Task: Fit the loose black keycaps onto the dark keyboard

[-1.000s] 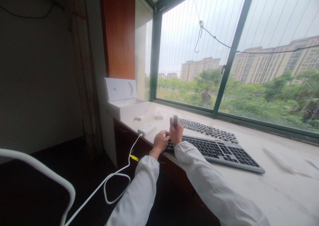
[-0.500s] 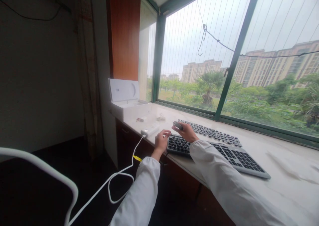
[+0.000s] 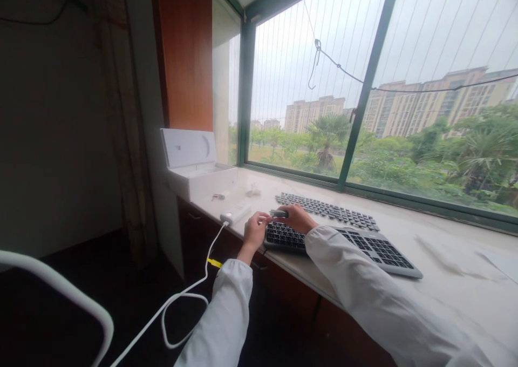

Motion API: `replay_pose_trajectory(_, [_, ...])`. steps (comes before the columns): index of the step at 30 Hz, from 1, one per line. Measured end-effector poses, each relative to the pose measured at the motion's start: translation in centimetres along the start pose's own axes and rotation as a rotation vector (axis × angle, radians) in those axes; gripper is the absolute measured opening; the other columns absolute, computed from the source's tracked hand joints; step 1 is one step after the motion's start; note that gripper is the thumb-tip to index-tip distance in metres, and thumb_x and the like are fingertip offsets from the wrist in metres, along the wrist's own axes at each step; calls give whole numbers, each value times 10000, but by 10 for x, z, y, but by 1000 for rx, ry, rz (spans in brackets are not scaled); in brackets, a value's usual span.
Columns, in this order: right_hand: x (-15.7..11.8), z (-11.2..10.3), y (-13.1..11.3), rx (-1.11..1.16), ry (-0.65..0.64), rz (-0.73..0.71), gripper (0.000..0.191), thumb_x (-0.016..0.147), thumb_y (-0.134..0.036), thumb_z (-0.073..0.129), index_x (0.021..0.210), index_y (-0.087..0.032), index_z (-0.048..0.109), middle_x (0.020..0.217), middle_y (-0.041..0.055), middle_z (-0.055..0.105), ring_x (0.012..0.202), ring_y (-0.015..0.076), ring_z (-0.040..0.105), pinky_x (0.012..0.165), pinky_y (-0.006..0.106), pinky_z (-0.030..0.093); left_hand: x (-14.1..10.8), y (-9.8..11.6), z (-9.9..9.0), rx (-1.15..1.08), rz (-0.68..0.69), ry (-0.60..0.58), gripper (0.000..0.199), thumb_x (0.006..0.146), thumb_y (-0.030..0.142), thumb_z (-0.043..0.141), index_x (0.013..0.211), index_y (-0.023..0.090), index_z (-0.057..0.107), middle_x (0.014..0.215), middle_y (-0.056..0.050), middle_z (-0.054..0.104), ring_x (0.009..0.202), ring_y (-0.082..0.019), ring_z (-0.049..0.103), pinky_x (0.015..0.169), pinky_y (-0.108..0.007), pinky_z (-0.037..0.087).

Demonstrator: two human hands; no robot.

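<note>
A dark grey keyboard (image 3: pixel 380 252) lies along the front edge of the white counter, its key area showing what look like bare switches. Behind it, dark keycaps (image 3: pixel 329 211) are spread out in keyboard-like rows. My right hand (image 3: pixel 300 219) is closed round a small dark handheld tool (image 3: pixel 280 213), held over the keyboard's left end. At the tool's tip, my left hand (image 3: pixel 253 231) pinches with thumb and forefinger. Whatever it holds there is too small to make out.
An open white box (image 3: pixel 204 182) stands at the counter's left end. Near it are a white power strip (image 3: pixel 237 213) with a hanging white cable (image 3: pixel 207 262), and small items (image 3: pixel 218 197). Clear plastic (image 3: pixel 441 253) lies at right. A window runs behind.
My right hand has lowered the tool and turned it towards my left fingers; the hands are now closer together. My left fingers have closed into a pinch. The view has shifted slightly right.
</note>
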State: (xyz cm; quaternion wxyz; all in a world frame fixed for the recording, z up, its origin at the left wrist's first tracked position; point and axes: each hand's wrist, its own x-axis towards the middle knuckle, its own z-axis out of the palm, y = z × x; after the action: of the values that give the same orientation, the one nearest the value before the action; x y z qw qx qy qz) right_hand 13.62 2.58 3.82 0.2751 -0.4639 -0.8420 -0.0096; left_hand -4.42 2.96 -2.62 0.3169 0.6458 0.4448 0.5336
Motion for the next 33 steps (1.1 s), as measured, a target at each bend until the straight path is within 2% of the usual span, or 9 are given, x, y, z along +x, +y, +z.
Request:
replay_pose_trajectory(7, [-3, -2, -1, 3, -9, -16, 213, 786, -419, 702, 878, -228, 721, 672, 1, 680, 629, 151, 614, 588, 242, 385, 0, 1, 0, 6, -7, -11, 249, 801, 422, 617, 893, 195, 658, 835, -39, 705, 685, -135, 626, 633, -230, 447])
replay_pose_trajectory(13, [-7, -4, 0, 12, -6, -32, 221, 791, -429, 692, 923, -254, 721, 684, -14, 689, 645, 153, 627, 604, 232, 394, -1, 1, -1, 0, 34, -4, 221, 849, 384, 553, 880, 200, 671, 796, -26, 704, 687, -128, 622, 621, -211, 436])
replay_pose_trajectory(18, [-8, -5, 2, -19, -23, -40, 200, 809, -414, 674, 927, -260, 722, 699, -6, 698, 665, 167, 641, 610, 233, 400, -3, 5, -1, -88, -9, -53, 211, 860, 331, 524, 937, 199, 670, 825, -24, 704, 481, -80, 517, 493, -201, 391])
replay_pose_trajectory(21, [-6, -7, 6, -68, -39, -22, 187, 805, -398, 676, 933, -268, 718, 699, -7, 699, 675, 174, 648, 618, 238, 407, -5, 8, -1, -72, -8, -23, 227, 883, 335, 485, 972, 214, 655, 884, -21, 707, 458, -74, 497, 500, -209, 400])
replay_pose_trajectory(26, [5, -24, 36, -158, -24, 56, 262, 833, -481, 612, 937, -264, 715, 766, 17, 712, 701, 190, 645, 634, 260, 417, -9, 10, 1, 91, 57, 101, 225, 882, 357, 503, 896, 208, 672, 892, -37, 707, 730, -143, 620, 707, -252, 452])
replay_pose_trajectory(30, [22, -46, 77, -295, -39, 200, 274, 824, -480, 605, 847, -231, 716, 728, 38, 693, 666, 195, 619, 600, 270, 396, -11, 10, 2, 158, 96, 75, 190, 851, 346, 557, 864, 202, 679, 909, -40, 707, 756, -155, 619, 764, -274, 450])
replay_pose_trajectory(33, [37, -54, 106, -360, -30, 329, 236, 802, -457, 629, 851, -247, 726, 728, 32, 687, 735, 209, 625, 640, 273, 402, -11, 11, 3, 185, 113, 47, 183, 847, 341, 559, 827, 204, 679, 886, -40, 707, 787, -167, 620, 775, -277, 441])
